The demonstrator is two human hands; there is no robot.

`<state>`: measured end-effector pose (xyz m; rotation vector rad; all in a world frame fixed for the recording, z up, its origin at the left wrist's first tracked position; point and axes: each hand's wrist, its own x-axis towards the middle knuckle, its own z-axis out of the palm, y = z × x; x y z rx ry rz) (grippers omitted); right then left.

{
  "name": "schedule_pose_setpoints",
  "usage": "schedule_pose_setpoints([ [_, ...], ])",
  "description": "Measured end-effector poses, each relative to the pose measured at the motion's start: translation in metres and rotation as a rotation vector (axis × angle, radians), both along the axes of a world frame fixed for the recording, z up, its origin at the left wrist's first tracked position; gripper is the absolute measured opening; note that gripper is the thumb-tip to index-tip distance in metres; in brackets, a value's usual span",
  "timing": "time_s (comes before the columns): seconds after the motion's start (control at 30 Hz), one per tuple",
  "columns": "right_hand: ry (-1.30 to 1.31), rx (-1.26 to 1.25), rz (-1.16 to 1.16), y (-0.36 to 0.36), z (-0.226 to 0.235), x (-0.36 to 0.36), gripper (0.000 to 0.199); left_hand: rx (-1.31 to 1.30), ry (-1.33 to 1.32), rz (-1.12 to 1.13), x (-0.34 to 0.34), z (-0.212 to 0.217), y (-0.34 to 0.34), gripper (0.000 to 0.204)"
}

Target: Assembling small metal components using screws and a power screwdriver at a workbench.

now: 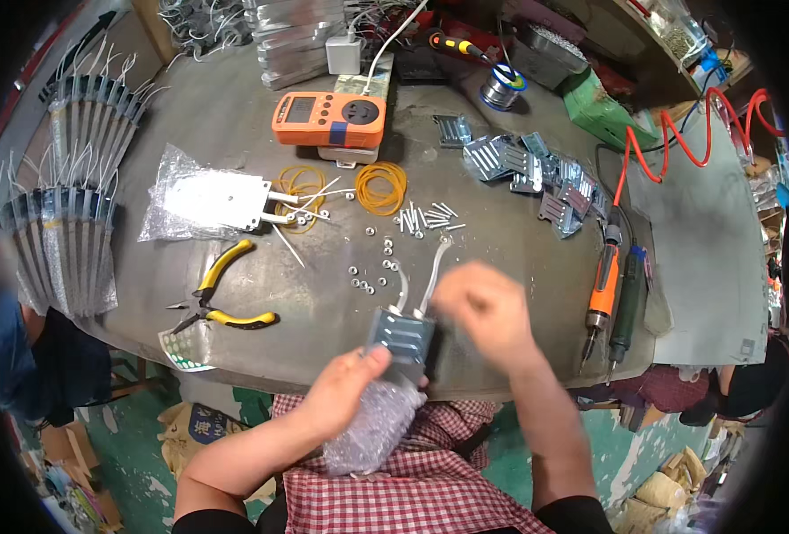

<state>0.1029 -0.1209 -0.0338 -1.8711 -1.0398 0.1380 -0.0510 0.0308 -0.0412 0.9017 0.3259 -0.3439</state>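
The step in hand seems to be work on the cable end of a metal-faced unit (pixel 402 333), so a firm, level hold matters most. The left hand (pixel 345 384) grips it with the thumb on the face, close to where the bubble wrap (pixel 372 434) covers the lower part. The grip is best set clear of the two white cables (pixel 432 278), with no pull on their roots. The right hand (pixel 485 307) is blurred, its fingers curled; whether it holds anything I cannot tell. Small nuts (pixel 387 252) lie just beyond the cables — a careful sweep of the wrist would avoid scattering them.

The unit is at the middle of the tabletop's (pixel 314 276) front edge, its wrapped end over the lap — ahead of the left hand and to the left of the right hand, which hovers near the cables.
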Motion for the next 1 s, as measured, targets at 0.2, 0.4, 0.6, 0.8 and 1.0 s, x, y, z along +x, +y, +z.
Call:
schedule_pose_setpoints([
  [0.2,-0.600,-0.380,-0.127,0.017,-0.013,0.057,0.010,0.029,-0.047,0.077,0.008,0.012,0.020,0.047],
  [0.4,0.312,-0.051,0.037,0.024,0.028,0.002,0.010,0.037,0.020,0.248,0.008,0.005,0.016,0.054],
  [0.6,0.246,-0.076,0.012,0.017,0.023,-0.033,0.012,0.020,-0.058,0.215,0.006,0.005,0.015,0.047],
  [0.8,0.022,-0.152,0.001,0.020,0.028,-0.047,0.015,0.508,-0.140,0.201,-0.004,-0.003,0.005,0.037],
  [1.0,0.791,-0.122,0.205,0.019,0.001,0.002,0.018,0.464,-0.208,0.142,-0.003,-0.011,0.009,0.036],
])
